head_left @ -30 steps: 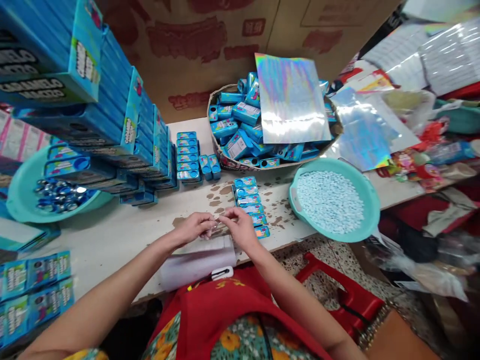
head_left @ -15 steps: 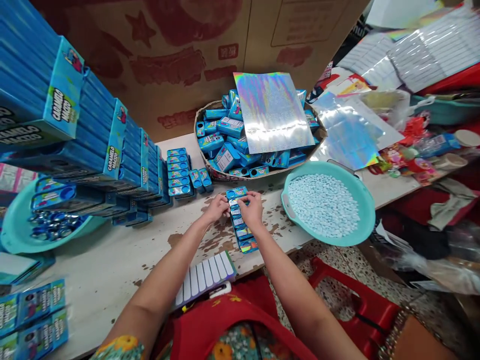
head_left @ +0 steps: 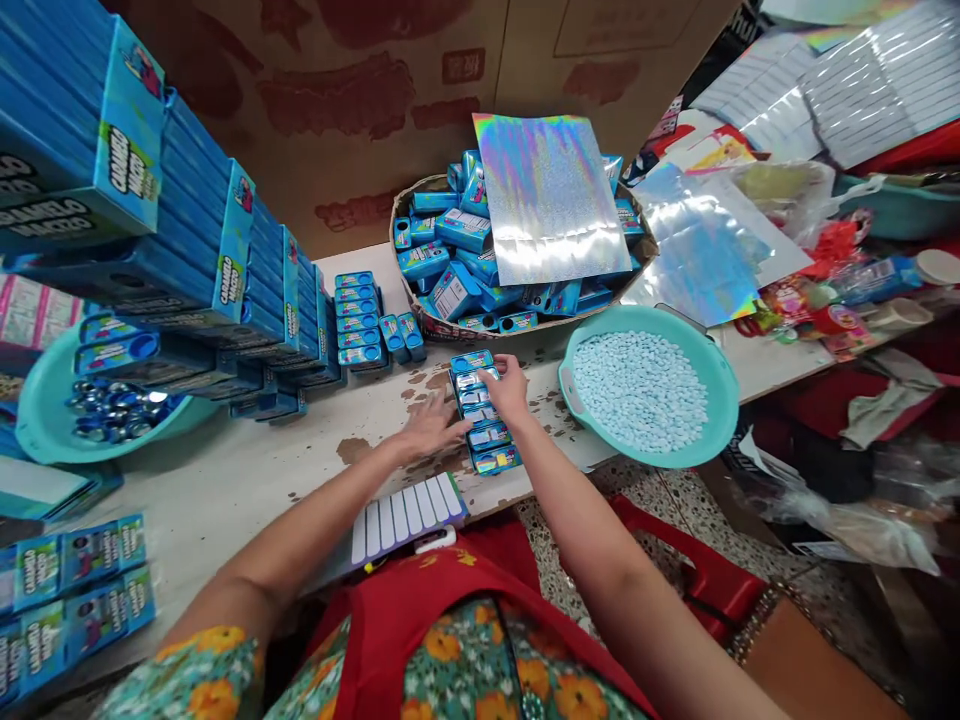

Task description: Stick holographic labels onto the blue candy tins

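Note:
A short row of small blue candy boxes (head_left: 490,437) lies on the worn tabletop in front of me, shiny strips on their upper faces. My right hand (head_left: 511,392) is at the row's right side, thumb over one box near the far end and fingers curled along the edge. On the other side, my left hand (head_left: 435,428) is open, fingers spread low over the table, its thumb close to the boxes. A sheet of white peel-off strips (head_left: 409,520) lies at the table's near edge.
A cardboard tray (head_left: 517,328) heaped with blue boxes sits behind, under a holographic sheet (head_left: 551,200). To the right is a turquoise basin (head_left: 724,385) of pale candies. Tall stacks of blue packs (head_left: 202,250) and another basin (head_left: 37,410) with shiny wrapped pieces occupy the left.
My left hand has come off the boxes, moved left and spread its fingers. The right hand has shifted slightly to the row's right side. The camera view has tilted down a little.

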Available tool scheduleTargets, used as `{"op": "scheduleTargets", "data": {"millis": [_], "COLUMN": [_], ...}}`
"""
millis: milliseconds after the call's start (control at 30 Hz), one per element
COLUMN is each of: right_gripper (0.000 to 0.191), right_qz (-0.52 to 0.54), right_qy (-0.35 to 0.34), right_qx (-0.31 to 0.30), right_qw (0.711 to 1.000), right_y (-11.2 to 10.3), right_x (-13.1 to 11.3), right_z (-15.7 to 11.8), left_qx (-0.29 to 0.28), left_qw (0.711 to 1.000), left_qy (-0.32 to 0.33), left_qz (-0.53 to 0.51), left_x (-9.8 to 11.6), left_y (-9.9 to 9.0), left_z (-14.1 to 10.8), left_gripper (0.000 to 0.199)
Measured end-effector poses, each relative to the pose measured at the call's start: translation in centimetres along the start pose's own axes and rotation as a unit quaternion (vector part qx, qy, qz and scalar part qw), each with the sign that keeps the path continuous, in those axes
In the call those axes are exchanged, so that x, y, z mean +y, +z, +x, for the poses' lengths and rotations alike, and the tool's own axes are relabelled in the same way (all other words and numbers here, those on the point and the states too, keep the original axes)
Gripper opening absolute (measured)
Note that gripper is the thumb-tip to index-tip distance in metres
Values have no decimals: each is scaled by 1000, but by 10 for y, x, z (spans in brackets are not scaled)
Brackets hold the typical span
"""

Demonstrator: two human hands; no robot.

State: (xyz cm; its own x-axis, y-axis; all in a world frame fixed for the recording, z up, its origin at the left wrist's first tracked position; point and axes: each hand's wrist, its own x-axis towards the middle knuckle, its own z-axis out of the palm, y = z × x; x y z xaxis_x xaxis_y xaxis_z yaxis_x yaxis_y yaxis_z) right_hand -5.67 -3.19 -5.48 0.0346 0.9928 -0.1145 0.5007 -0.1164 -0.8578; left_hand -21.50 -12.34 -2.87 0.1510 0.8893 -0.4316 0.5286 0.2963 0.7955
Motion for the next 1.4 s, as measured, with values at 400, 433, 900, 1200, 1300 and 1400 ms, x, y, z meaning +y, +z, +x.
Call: {"op": "scheduleTargets", "data": {"millis": [400, 433, 900, 1200, 1300, 1400], "right_gripper": [27, 30, 24, 8, 9, 9], "right_qz": [-2, -24, -205, -87, -88, -94], "right_qy": [-230, -247, -333, -230, -218, -205], "right_qx": [-262, -308, -540, -432, -415, -403], "right_qw": [937, 919, 745, 867, 879, 887], "right_y": [45, 60, 96, 42, 15, 0], "right_x": [-66, -69, -46, -90, -98, -96], "right_z": [-145, -159, -199, -139, -117, -103], "left_qx": [-95, -48, 87, -18, 18, -18], "left_qw": [968, 968, 957, 960, 993, 991], "left_qy": [-213, -221, -255, -224, -113, -36], "left_qz": [-95, -104, -109, 166, 31, -131], "left_x": [-114, -118, -138, -98, -57, -18], "left_y": [-62, -56, -36, -67, -77, -70], "left_z": [-187, -188, -175, -165, -152, -127], "left_gripper": [29, 29, 19, 31, 45, 48]}}
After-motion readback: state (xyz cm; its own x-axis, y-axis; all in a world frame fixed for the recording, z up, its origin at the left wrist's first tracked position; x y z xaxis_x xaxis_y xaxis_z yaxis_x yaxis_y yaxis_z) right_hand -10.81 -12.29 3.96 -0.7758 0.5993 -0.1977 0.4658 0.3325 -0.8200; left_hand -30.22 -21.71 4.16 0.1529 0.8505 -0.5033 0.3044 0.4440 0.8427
